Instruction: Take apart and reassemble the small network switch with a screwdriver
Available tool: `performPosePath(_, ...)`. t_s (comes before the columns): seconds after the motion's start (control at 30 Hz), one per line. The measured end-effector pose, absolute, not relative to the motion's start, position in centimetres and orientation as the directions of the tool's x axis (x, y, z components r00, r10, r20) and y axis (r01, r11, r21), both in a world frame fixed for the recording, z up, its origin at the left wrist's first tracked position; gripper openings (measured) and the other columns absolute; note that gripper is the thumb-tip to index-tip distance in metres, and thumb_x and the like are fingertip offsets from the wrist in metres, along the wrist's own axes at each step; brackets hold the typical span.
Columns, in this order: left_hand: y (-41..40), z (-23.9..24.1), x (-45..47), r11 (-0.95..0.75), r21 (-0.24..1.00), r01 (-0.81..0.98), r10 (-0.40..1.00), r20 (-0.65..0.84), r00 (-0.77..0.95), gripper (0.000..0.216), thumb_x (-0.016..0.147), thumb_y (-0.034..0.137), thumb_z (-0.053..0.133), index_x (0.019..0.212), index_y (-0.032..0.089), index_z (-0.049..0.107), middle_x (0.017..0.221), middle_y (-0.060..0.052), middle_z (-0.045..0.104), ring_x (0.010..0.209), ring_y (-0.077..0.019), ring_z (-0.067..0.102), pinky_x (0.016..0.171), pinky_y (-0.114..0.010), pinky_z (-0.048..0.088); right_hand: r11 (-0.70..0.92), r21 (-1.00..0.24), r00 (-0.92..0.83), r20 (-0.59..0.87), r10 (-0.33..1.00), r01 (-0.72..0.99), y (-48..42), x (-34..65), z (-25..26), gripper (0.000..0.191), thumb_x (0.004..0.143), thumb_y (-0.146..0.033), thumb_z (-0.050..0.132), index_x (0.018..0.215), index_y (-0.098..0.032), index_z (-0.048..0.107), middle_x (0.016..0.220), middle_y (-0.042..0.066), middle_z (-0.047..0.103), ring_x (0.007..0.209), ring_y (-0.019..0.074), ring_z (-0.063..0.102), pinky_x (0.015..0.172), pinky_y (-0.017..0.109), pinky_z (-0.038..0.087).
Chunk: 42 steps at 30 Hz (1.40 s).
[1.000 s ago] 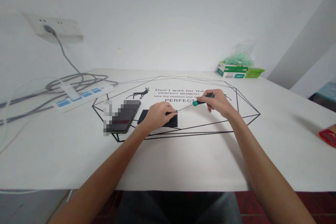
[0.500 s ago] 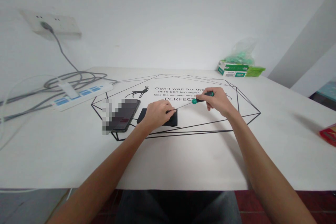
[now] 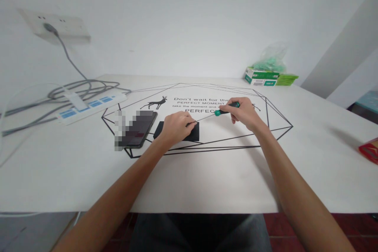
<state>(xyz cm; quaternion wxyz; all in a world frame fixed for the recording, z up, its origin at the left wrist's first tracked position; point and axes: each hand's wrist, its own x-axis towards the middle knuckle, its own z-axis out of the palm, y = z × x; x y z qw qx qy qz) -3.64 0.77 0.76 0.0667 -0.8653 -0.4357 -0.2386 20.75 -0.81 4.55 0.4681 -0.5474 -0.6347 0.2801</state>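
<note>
My right hand is closed around the black and green handle of a screwdriver. The thin metal shaft slopes down to the left, its tip ending at the fingertips of my left hand. Those fingers are pinched together at the tip; whether they grip the shaft itself or something small there is hidden. Beneath my left hand a flat black rectangular block lies on the table, partly covered by the hand. Just left of it is a dark phone, partly pixelated.
A white power strip with coiled grey cables lies at the left, under a wall socket. Small green-and-white boxes with a plastic bag stand at the back right. A red object sits at the right edge.
The whole view has shifted very slightly. Both hands keep the same grip and the screwdriver stays at nearly the same slant.
</note>
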Motion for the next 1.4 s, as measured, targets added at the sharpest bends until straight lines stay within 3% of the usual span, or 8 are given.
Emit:
performPosePath(0.2,0.6,1.0,-3.5,-0.587,0.076,0.806,0.742,0.448,0.498,0.022,0.091,0.031,0.058,0.084,0.023,0.077,0.091,-0.003,0.075,0.084,-0.0202,0.066,0.062,-0.029,0.043,0.247,-0.869,0.031,0.287,0.957,0.428,-0.8,20.7,4.5,0.029,0.071,-0.041,0.076,0.062,-0.016,0.063,0.039,-0.004,0.047,0.033,0.0099,0.043,0.041,0.026,0.034)
performPosePath(0.3,0.6,1.2,-3.6,-0.506,0.098,0.857,0.812,0.389,0.435,0.021,0.086,0.038,0.065,0.096,0.023,0.076,0.101,-0.004,0.075,0.092,-0.0248,0.066,0.067,-0.031,0.047,0.244,-0.874,0.031,0.283,0.959,0.420,-0.8,21.0,4.6,0.029,0.070,-0.040,0.076,0.061,-0.016,0.063,0.038,-0.004,0.046,0.033,0.0094,0.042,0.040,0.026,0.033)
performPosePath(0.4,0.9,1.3,-4.2,-0.490,0.153,0.859,0.845,0.327,0.424,0.041,0.083,0.049,0.067,0.114,0.023,0.071,0.115,-0.007,0.072,0.107,-0.0287,0.064,0.080,-0.034,0.050,0.246,-0.887,0.046,0.286,0.957,0.391,-0.8,21.4,4.8,0.029,0.070,-0.039,0.077,0.061,-0.016,0.063,0.037,-0.003,0.046,0.033,0.0093,0.041,0.040,0.026,0.032)
performPosePath(0.5,1.4,1.3,-5.0,-0.580,0.248,0.776,0.814,0.221,0.537,0.062,0.077,0.062,0.068,0.124,0.022,0.066,0.126,-0.009,0.068,0.116,-0.0300,0.062,0.094,-0.037,0.048,0.247,-0.903,0.080,0.292,0.953,0.351,-0.8,21.9,5.0,0.029,0.069,-0.038,0.078,0.060,-0.016,0.062,0.037,-0.004,0.045,0.033,0.0091,0.039,0.040,0.026,0.032)
performPosePath(0.6,1.7,1.2,-5.3,-0.669,0.290,0.685,0.738,0.149,0.658,0.071,0.068,0.059,0.076,0.128,0.022,0.063,0.129,-0.009,0.067,0.117,-0.0308,0.062,0.096,-0.037,0.048,0.250,-0.919,0.112,0.296,0.949,0.305,-0.8,22.2,5.1,0.028,0.067,-0.036,0.079,0.058,-0.016,0.062,0.037,-0.005,0.043,0.033,0.0090,0.038,0.039,0.027,0.034)
performPosePath(0.83,1.7,1.0,-5.2,-0.637,0.348,0.688,0.768,0.204,0.607,0.073,0.065,0.050,0.082,0.130,0.024,0.063,0.129,-0.009,0.067,0.117,-0.0319,0.062,0.100,-0.041,0.048,0.272,-0.920,0.110,0.312,0.944,0.282,-0.9,22.4,5.2,0.029,0.067,-0.035,0.080,0.057,-0.016,0.061,0.037,-0.005,0.041,0.034,0.0085,0.037,0.039,0.027,0.035)
performPosePath(1.1,2.2,2.2,-6.0,-0.575,0.603,0.553,0.814,0.347,0.467,0.068,0.064,0.044,0.083,0.126,0.021,0.065,0.132,-0.010,0.065,0.123,-0.0293,0.059,0.104,-0.042,0.048,0.289,-0.913,0.096,0.328,0.940,0.289,-1.5,21.9,5.8,0.029,0.068,-0.035,0.079,0.057,-0.016,0.061,0.038,-0.004,0.043,0.034,0.0089,0.039,0.040,0.026,0.032)
performPosePath(1.4,1.8,3.2,-6.0,-0.496,0.711,0.499,0.860,0.319,0.399,0.072,0.060,0.046,0.085,0.125,0.021,0.066,0.132,-0.010,0.065,0.123,-0.0303,0.059,0.105,-0.046,0.044,0.307,-0.907,0.055,0.335,0.940,0.289,-1.8,21.5,6.2,0.026,0.068,-0.033,0.078,0.058,-0.015,0.062,0.037,-0.004,0.045,0.033,0.0073,0.039,0.039,0.024,0.027)
